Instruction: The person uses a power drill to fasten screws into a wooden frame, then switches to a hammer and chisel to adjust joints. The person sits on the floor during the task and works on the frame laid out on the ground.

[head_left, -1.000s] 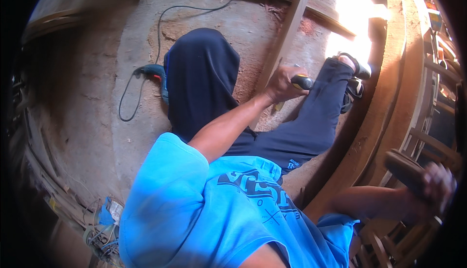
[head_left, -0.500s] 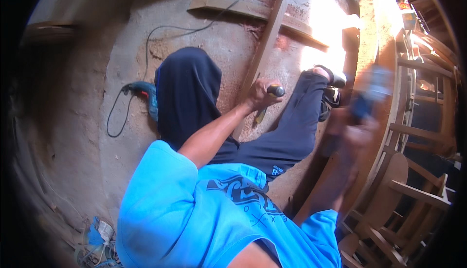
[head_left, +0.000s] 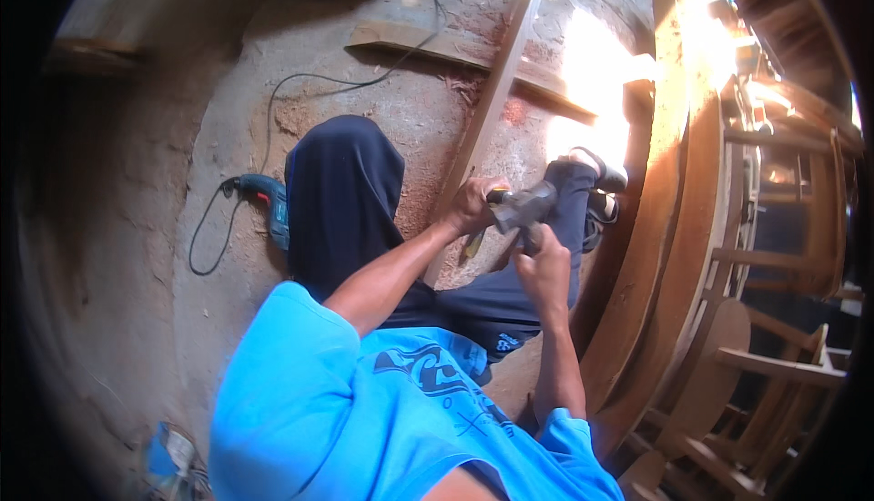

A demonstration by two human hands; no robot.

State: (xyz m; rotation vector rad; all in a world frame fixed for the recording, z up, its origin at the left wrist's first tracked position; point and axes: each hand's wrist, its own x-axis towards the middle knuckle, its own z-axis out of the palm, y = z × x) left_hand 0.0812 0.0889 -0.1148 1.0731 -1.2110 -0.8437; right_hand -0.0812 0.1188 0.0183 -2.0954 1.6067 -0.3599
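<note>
My left hand (head_left: pixel 472 207) is closed around the handle of a chisel (head_left: pixel 497 196), whose yellow and black butt end points toward my right. Most of its blade is hidden by my fingers, next to a long wooden beam (head_left: pixel 496 91) that runs between my legs. My right hand (head_left: pixel 544 269) grips a hammer (head_left: pixel 530 204) by its dark handle. The grey hammer head is at the chisel's butt end, overlapping it in view; whether they touch I cannot tell. Below my left hand, a yellowish tool part (head_left: pixel 472 245) shows beside the beam.
A teal power drill (head_left: pixel 275 207) lies on the floor left of my knee, its cord (head_left: pixel 300 76) trailing away. The beam crosses a plank (head_left: pixel 428 43) farther off. Thick timbers (head_left: pixel 651 255) stretch along my right, with wooden chair frames (head_left: pixel 783 364) beyond.
My right hand has swung the hammer from the far right, where it was blurred, inward to the chisel. My left hand still grips the chisel in nearly the same place.
</note>
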